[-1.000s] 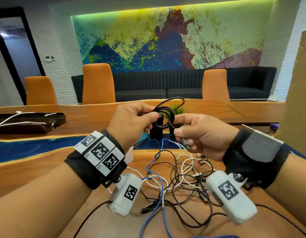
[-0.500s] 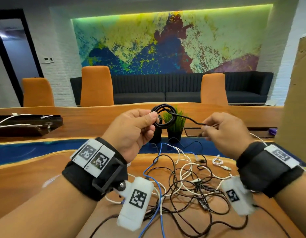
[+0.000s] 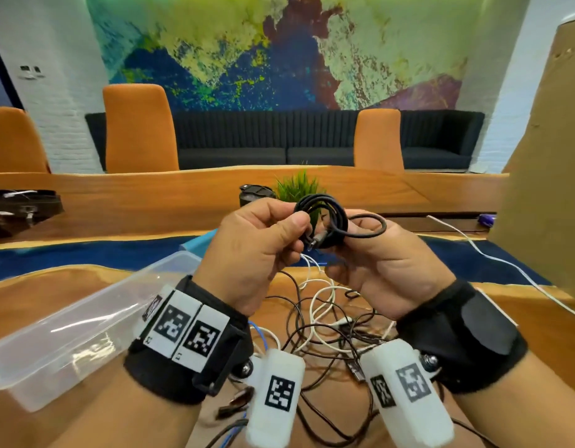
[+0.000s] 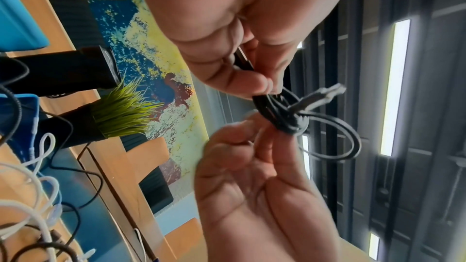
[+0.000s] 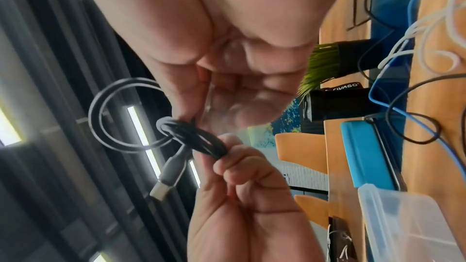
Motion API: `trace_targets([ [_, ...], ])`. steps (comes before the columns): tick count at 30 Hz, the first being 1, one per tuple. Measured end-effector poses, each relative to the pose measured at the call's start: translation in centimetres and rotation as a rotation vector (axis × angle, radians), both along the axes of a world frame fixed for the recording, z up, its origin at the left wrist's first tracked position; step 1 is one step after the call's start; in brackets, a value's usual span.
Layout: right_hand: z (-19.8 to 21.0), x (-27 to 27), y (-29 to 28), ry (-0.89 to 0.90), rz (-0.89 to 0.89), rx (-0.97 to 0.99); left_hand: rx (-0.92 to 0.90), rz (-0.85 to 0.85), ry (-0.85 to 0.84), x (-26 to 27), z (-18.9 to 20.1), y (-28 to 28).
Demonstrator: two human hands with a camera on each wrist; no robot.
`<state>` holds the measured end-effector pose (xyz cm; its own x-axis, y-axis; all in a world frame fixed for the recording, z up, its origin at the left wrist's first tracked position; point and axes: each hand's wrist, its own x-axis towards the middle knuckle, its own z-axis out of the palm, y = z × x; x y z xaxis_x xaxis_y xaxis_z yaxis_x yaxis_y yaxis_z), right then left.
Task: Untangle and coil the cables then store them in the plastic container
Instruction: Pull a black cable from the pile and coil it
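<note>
A black cable (image 3: 324,218) wound into a small coil is held up above the table between both hands. My left hand (image 3: 299,231) pinches the coil's left side between thumb and fingers. My right hand (image 3: 347,244) grips the coil's right side, where a loose loop (image 3: 366,226) sticks out. In the wrist views the cable's end wraps around the coil (image 4: 285,115) (image 5: 196,138) and its metal plug (image 5: 163,182) pokes free. Below the hands lies a tangle of black, white and blue cables (image 3: 328,318). The clear plastic container (image 3: 69,328) lies on the table to the left.
A black cup (image 3: 253,194) and a small green plant (image 3: 295,187) stand behind the hands. A blue lid (image 5: 365,152) lies near the container. A white cable (image 3: 492,257) runs off to the right, beside a cardboard panel (image 3: 544,156). Orange chairs line the table's far side.
My right hand, which was pulling the cable's end out to the right, has come back to the coil and now holds it. The container has come into view.
</note>
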<state>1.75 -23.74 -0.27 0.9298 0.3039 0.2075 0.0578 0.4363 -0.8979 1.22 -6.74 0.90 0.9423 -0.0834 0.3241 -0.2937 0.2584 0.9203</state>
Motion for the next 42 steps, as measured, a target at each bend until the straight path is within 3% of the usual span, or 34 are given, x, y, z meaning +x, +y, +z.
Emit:
trace_targets([
  [6,-1.1,0.0,-1.6,0.025,0.370,0.048,0.134,0.144,-0.232,0.5,-1.3,-1.4],
  [11,-0.7,-0.9,-0.6,0.018,0.192,0.030,0.198,0.224,-0.390,0.5,-1.5,-1.8],
  [13,-0.4,-1.0,-0.8,0.020,0.136,0.001,0.120,0.249,-0.374,0.8,-1.2,-1.4],
  [15,-0.4,-0.6,-1.3,-0.090,0.015,-0.293,-0.120,0.200,-0.244,1.3,-0.4,-0.5],
  [18,-0.7,0.5,-2.1,-0.367,-0.353,-0.860,-0.431,0.060,-0.020,1.4,0.3,0.8],
  [20,-0.5,0.8,-1.8,-0.447,-0.464,-0.973,-0.510,-0.010,0.078,1.5,0.1,1.0],
  [23,-0.3,0.4,-0.3,-0.524,-0.465,-0.900,-0.474,-0.208,0.159,1.4,0.4,1.5],
  [25,-0.3,0.1,0.4,-0.540,-0.447,-0.804,-0.263,-0.326,0.176,0.9,0.5,1.8],
  [28,0.2,-0.7,0.5,-0.625,-0.532,-0.704,0.178,-0.240,0.043,0.3,0.2,1.2],
  [30,0.6,-1.2,0.4,-0.622,-0.624,-0.641,0.321,-0.145,-0.057,0.4,-0.1,0.7],
  [36,1.0,-1.8,0.4,-0.626,-0.667,-0.541,0.199,-0.073,-0.062,0.4,-0.4,0.0],
  [42,1.5,-1.9,-1.0,-0.555,-0.472,-0.730,0.077,0.027,-0.046,0.5,-0.7,-0.4],
])
